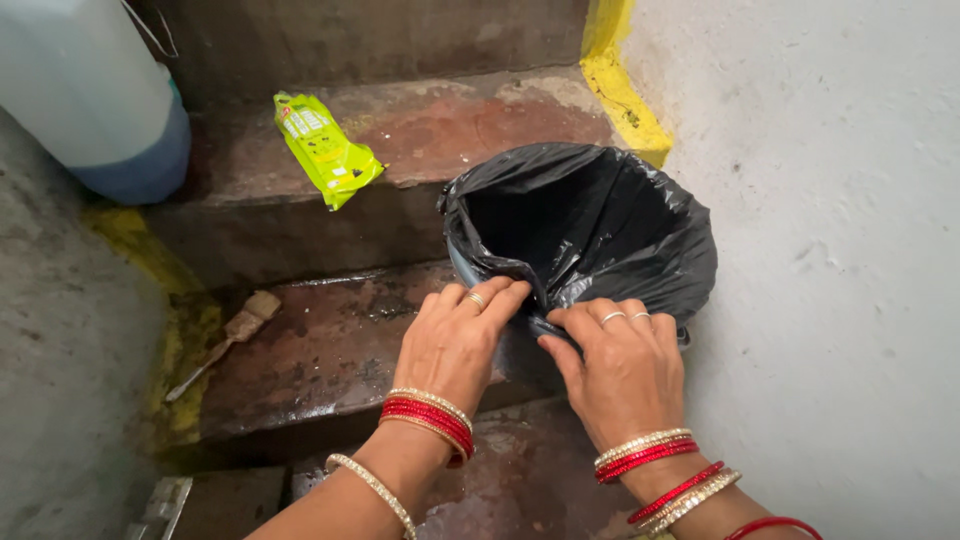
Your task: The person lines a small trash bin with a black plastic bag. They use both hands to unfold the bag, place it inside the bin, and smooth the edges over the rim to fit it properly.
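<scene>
A: Looking down from the head view, we have both hands on the near rim of a bin (pixel 462 262) lined with a black bag (pixel 600 225). What's the grip?

B: We see the left hand (pixel 460 335) palm down, fingers (pixel 500 300) curled over the bag's folded edge at the rim, pressing it. Right hand (pixel 615 360) just beside it, fingers (pixel 575 320) flat on the same fold, thumb underneath. Both are closed lightly on the plastic, pinching the edge rather than fisting it. The two hands are near each other, not touching.

A: Bag position?

B: We see it inside the bin, mouth open, its edge draped over the rim all round and bunched on the right side. Only a strip of blue-grey rim shows at the near left. Interior is dark; we cannot tell what lies in it.

A: Where does the bin sit?

B: On a worn reddish step (pixel 330 350), against the white wall (pixel 830 250) on the right.

A: Anything else?

B: We note a green packet (pixel 325 150) lying on the step above, well apart from the bin. A small brush (pixel 225 340) lies at the left end of the bin's step. A pale blue container (pixel 100 100) stands top left. Yellow paint (pixel 620 90) runs along the wall base behind the bin. Red and gold bangles (pixel 430 415) on both wrists.
</scene>
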